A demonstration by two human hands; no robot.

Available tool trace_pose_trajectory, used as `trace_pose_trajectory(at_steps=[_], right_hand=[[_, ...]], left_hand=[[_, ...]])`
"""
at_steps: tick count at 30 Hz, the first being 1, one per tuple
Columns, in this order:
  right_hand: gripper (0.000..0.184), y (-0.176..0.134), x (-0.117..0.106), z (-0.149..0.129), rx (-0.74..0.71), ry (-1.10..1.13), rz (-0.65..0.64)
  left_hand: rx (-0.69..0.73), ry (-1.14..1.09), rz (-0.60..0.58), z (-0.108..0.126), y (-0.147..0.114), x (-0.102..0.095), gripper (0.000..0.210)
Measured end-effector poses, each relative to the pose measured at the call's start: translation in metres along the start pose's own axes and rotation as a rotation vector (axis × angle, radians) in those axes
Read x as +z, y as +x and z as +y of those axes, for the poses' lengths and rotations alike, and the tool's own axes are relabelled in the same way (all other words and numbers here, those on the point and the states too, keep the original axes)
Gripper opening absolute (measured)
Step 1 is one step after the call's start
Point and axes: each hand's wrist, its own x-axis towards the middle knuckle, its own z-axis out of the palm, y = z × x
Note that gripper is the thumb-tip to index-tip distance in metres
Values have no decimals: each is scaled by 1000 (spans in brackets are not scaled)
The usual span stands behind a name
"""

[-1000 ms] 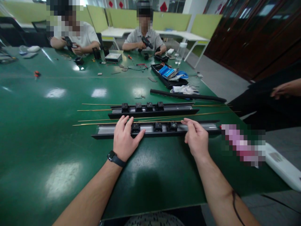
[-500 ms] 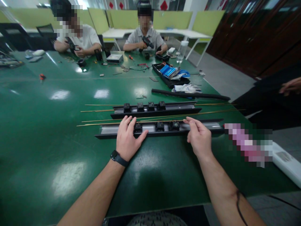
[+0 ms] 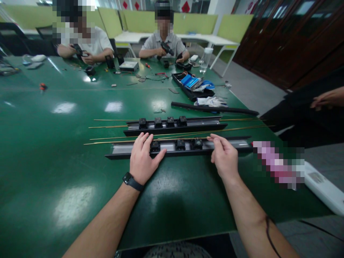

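Note:
My left hand (image 3: 143, 157) lies across the left part of a long black channel (image 3: 120, 148) with a pale inside, its fingers spread over it. Black square blocks (image 3: 180, 144) sit along this channel; one is right beside my left thumb. My right hand (image 3: 225, 156) is closed in a pinch at the channel's right part, on the end of a thin brass rod (image 3: 185, 139) that runs left above the blocks toward my left fingers. More thin brass rods (image 3: 107, 138) lie along the back edge. Behind them is a second black channel (image 3: 204, 124) with several blocks.
A black bar (image 3: 228, 109), white gloves (image 3: 211, 101) and a black tray (image 3: 193, 96) with blue items lie farther back on the green table (image 3: 53, 150). Two people (image 3: 163, 46) sit across. At right are a white object (image 3: 325, 190) and another person's hand (image 3: 328, 99).
The whole scene has shifted slightly left in view. Both my hands keep about the same places on the channel, with the same grip.

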Motion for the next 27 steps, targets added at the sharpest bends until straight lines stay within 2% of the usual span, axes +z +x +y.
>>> trace_pose_trajectory(at_steps=[18, 27], right_hand=[[42, 1, 0, 1, -4, 36, 14], [44, 2, 0, 1, 14, 30, 31]], left_hand=[[36, -30, -10, 1, 1, -2, 67], [12, -3, 39, -1, 1, -2, 66]])
